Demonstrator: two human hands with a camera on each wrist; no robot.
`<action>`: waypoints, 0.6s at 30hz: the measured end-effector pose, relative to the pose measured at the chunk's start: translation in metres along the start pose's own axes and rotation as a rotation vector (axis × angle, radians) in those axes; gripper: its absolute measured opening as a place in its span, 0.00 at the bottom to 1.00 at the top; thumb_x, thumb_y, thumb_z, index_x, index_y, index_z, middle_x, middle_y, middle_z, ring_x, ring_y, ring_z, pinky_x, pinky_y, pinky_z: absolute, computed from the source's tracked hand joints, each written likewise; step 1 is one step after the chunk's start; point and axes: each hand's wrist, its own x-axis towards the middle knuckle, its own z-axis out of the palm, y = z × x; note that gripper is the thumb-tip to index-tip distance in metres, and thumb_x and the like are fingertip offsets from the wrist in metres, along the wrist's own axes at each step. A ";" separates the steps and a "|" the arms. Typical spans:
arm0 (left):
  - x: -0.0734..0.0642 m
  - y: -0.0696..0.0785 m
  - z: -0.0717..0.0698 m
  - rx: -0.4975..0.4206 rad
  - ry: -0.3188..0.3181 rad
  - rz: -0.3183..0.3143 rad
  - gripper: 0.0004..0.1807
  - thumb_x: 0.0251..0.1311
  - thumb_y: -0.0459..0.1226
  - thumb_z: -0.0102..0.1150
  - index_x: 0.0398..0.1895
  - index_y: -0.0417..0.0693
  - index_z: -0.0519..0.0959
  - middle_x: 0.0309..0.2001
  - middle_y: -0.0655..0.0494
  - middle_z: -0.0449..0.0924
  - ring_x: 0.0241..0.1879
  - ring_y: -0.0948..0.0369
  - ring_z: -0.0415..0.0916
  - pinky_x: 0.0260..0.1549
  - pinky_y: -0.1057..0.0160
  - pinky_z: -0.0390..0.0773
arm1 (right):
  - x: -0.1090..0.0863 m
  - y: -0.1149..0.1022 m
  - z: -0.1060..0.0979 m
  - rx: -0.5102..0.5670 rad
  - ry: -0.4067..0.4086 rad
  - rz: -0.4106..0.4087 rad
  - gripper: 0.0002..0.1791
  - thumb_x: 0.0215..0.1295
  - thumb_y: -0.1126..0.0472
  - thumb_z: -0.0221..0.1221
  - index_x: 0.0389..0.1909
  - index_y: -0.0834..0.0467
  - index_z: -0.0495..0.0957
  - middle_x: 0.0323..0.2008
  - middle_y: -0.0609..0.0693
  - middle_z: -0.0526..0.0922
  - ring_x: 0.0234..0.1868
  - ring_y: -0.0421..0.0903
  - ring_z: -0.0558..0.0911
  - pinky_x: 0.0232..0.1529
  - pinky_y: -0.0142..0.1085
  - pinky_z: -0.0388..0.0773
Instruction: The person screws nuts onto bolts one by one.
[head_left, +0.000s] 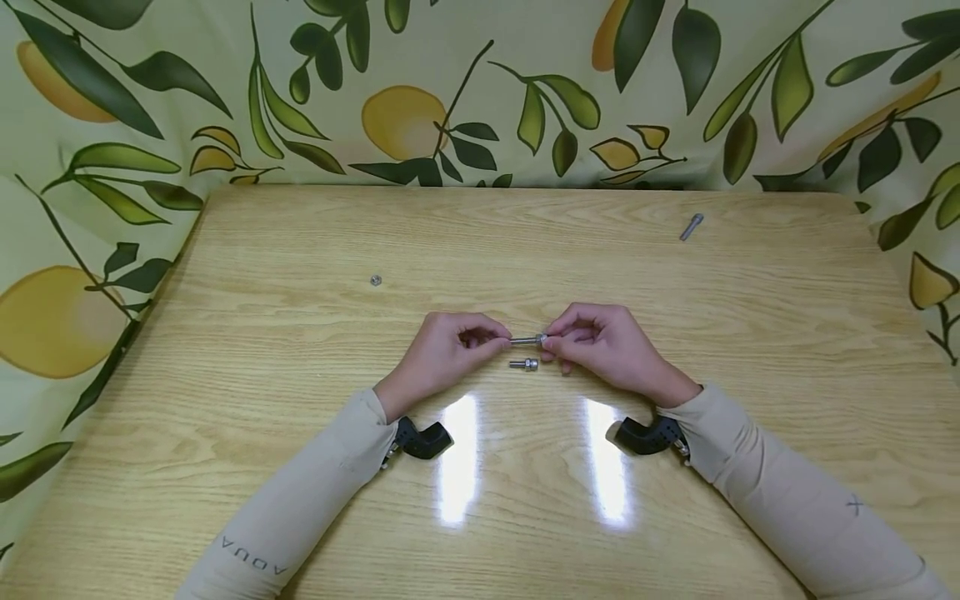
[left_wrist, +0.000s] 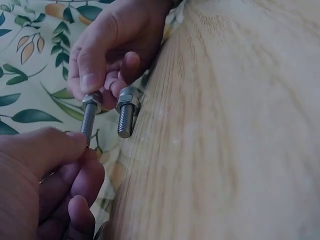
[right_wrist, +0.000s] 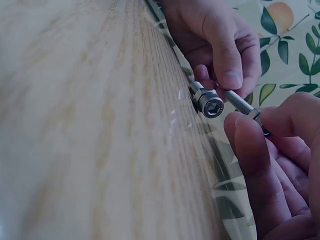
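Observation:
A socket-head bolt [head_left: 525, 340] is held level between both hands, above the tabletop. My left hand [head_left: 459, 348] pinches its threaded tip between thumb and fingers. My right hand [head_left: 603, 346] pinches the head end, where a hex nut [left_wrist: 92, 99] sits on the shank against the fingertips. The fingers hide most of this bolt's head. Just below the hands, a second bolt [head_left: 523, 364] lies on the table with a nut near its head. Its hex socket faces the camera in the right wrist view, where its knurled head [right_wrist: 211, 106] shows clearly.
A loose nut [head_left: 377, 281] lies farther back on the left of the wooden table [head_left: 300, 467]. Near the back right rests another bolt [head_left: 692, 227]. Leaf-and-fruit patterned cloth [head_left: 480, 92] hangs behind the table and along its sides.

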 end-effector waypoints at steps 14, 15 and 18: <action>-0.002 0.001 0.002 0.164 -0.005 0.099 0.05 0.61 0.37 0.64 0.36 0.51 0.87 0.33 0.59 0.88 0.28 0.71 0.77 0.29 0.74 0.78 | 0.000 0.000 0.003 -0.352 0.063 -0.098 0.04 0.59 0.53 0.68 0.34 0.45 0.86 0.27 0.42 0.88 0.23 0.35 0.81 0.25 0.29 0.79; -0.002 0.002 0.001 0.169 -0.011 0.101 0.05 0.61 0.37 0.64 0.36 0.51 0.87 0.33 0.59 0.88 0.28 0.71 0.77 0.29 0.75 0.78 | 0.000 0.000 0.003 -0.357 0.062 -0.102 0.04 0.59 0.53 0.68 0.34 0.46 0.86 0.27 0.42 0.87 0.23 0.35 0.81 0.25 0.29 0.79; -0.002 0.004 0.001 0.175 -0.031 0.094 0.05 0.62 0.38 0.63 0.37 0.51 0.87 0.33 0.59 0.88 0.28 0.71 0.77 0.30 0.75 0.79 | 0.000 0.000 0.003 -0.362 0.056 -0.106 0.03 0.59 0.55 0.68 0.34 0.47 0.86 0.26 0.43 0.87 0.24 0.35 0.82 0.26 0.28 0.80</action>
